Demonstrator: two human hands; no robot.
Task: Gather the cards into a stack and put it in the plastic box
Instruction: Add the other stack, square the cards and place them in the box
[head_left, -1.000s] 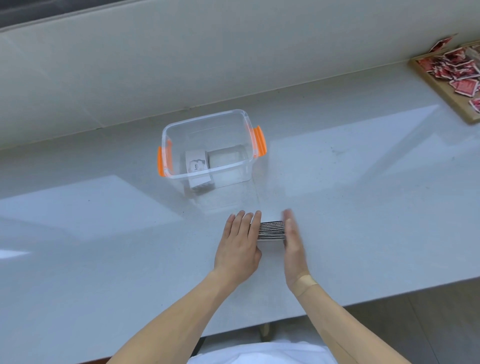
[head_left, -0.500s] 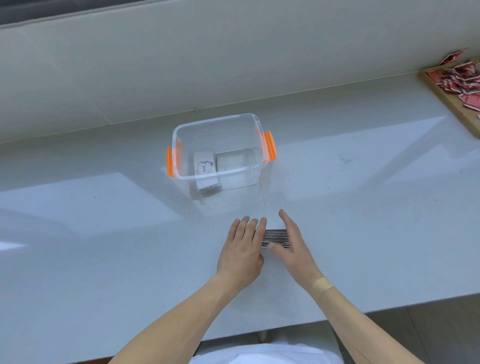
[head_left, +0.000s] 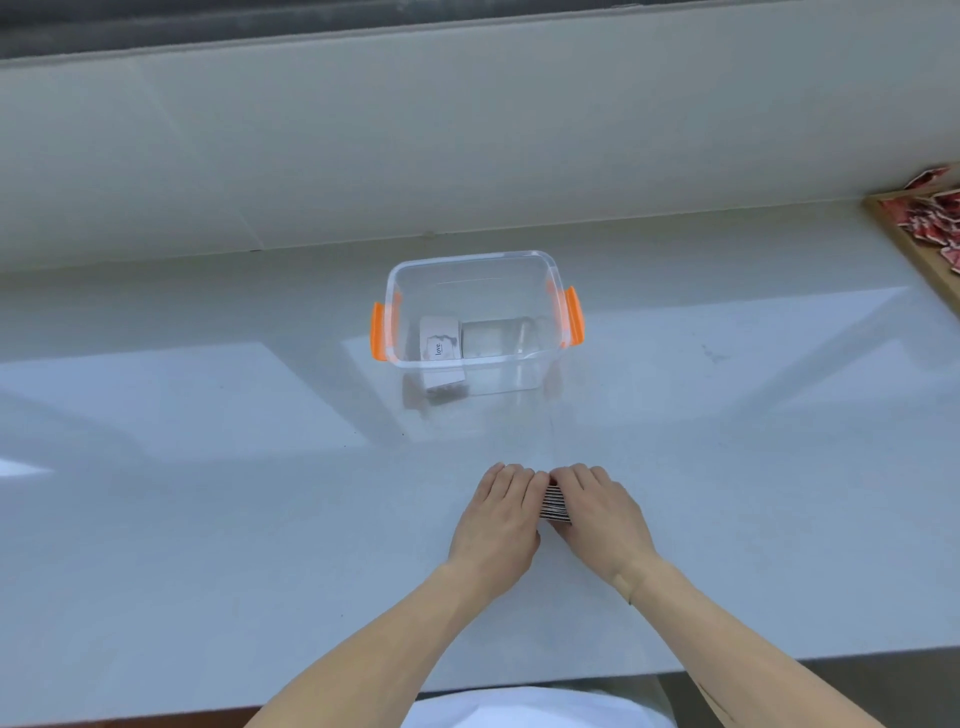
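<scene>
A stack of black-and-white striped cards (head_left: 554, 502) lies on the pale countertop, squeezed between both hands. My left hand (head_left: 498, 519) presses against its left side with fingers curled. My right hand (head_left: 602, 514) covers its right side and top, so only a narrow strip of cards shows. Beyond the hands stands the clear plastic box (head_left: 475, 260) with orange side latches. A white card (head_left: 439, 340) printed with "love" lies inside it at the left.
A wooden tray (head_left: 914, 249) with red packets sits at the far right edge. A low wall runs behind the box. The counter's front edge is just below my forearms.
My right hand has turned from standing edge-on beside the cards to lying over them, and both hands have closed in on the stack. The camera view has shifted, so the box appears lower.
</scene>
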